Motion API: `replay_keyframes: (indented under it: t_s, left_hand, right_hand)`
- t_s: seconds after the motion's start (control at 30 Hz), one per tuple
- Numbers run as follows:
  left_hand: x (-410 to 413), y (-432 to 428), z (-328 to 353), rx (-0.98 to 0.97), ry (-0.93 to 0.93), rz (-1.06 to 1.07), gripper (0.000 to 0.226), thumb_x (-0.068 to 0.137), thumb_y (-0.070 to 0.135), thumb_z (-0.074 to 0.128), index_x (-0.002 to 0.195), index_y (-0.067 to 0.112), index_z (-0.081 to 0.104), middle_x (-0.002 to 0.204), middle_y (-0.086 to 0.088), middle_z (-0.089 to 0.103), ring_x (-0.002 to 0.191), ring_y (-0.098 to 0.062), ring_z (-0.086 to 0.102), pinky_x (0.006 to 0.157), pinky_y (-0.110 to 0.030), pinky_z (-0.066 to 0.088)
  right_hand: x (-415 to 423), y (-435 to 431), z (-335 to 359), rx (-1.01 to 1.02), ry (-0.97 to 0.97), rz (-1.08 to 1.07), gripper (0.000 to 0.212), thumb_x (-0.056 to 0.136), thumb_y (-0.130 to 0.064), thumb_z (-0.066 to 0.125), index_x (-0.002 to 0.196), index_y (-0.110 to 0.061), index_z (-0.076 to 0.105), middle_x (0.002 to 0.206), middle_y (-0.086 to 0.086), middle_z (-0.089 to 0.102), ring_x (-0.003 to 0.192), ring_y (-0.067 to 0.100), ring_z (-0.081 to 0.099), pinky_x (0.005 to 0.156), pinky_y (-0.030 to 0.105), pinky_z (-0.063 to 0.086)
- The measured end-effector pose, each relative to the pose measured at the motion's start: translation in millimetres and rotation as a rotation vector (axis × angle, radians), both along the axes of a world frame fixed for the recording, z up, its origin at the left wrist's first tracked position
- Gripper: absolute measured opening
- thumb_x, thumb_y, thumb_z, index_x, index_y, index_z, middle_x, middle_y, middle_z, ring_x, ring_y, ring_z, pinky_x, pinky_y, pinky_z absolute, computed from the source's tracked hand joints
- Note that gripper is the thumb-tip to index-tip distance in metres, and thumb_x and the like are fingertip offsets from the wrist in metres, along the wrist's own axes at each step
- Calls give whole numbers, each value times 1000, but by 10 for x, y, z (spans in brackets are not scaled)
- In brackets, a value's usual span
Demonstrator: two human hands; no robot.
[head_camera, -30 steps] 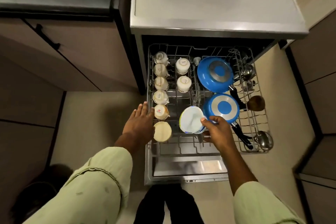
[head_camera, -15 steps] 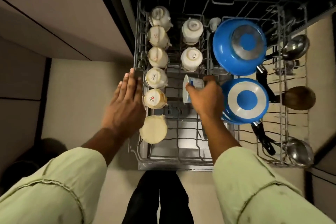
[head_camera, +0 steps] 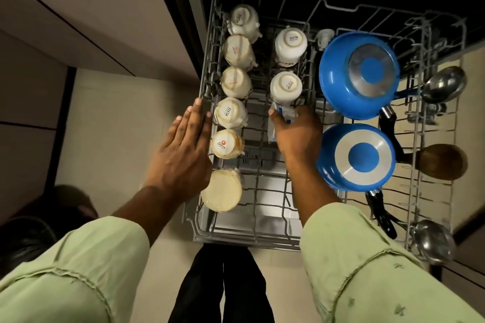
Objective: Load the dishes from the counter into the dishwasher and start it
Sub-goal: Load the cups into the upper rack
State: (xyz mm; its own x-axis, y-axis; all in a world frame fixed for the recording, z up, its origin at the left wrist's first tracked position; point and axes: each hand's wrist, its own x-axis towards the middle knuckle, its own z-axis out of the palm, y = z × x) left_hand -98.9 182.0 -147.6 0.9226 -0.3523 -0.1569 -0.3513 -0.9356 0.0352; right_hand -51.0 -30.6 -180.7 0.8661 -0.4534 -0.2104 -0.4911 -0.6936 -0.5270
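Note:
The grey wire dishwasher rack (head_camera: 207, 81) is pulled out below me. My right hand (head_camera: 296, 139) grips a white plate with a blue rim (head_camera: 282, 115), held on edge in the rack's middle, just in front of an upturned white cup (head_camera: 286, 86). My left hand (head_camera: 183, 152) lies flat with fingers straight on the rack's left rim, holding nothing. Several upturned cream cups (head_camera: 231, 113) fill the left column. Two blue pans (head_camera: 359, 73) (head_camera: 357, 157) stand upside down to the right of my right hand.
Steel ladles (head_camera: 443, 84) (head_camera: 430, 241) and a wooden-headed utensil (head_camera: 441, 161) lie along the rack's right side. A cream bowl (head_camera: 223, 190) sits at the front left. Cabinet fronts (head_camera: 78, 16) stand to the left, and my legs (head_camera: 223, 283) are just before the rack.
My right hand has turned the plate from face-up to on edge and carried it deeper into the rack's middle. My head has come closer; my left hand stays on the left rim.

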Motion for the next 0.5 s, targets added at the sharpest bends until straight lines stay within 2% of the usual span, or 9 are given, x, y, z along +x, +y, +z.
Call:
replay_keyframes:
  t_s: [0.17,0.33,0.5]
  left_hand:
    - [-4,4,-5,-4,5,-1,72,92,37,27,151,-4,26,156,-25,4,145,-34,14,116,-47,20]
    - [-5,3,1,4,-7,-7,72,91,36,28,151,-4,28,155,-25,5,145,-35,16,116,-47,20]
    - [0,-2,26,1,43,0,74,92,39,24,153,-2,24,155,-23,1,147,-37,19,118,-47,19]
  right_hand:
    - [-20,-7,32,59,-7,-6,57,84,-50,70,120,-8,61,115,11,66,107,27,62,75,24,42]
    - [-82,-14,95,90,2,-22,55,84,-44,72,125,-10,57,119,9,64,108,24,61,74,22,40]
    - [-127,-39,193,92,66,-77,48,91,-31,66,133,-13,50,127,11,59,114,26,59,77,22,39]
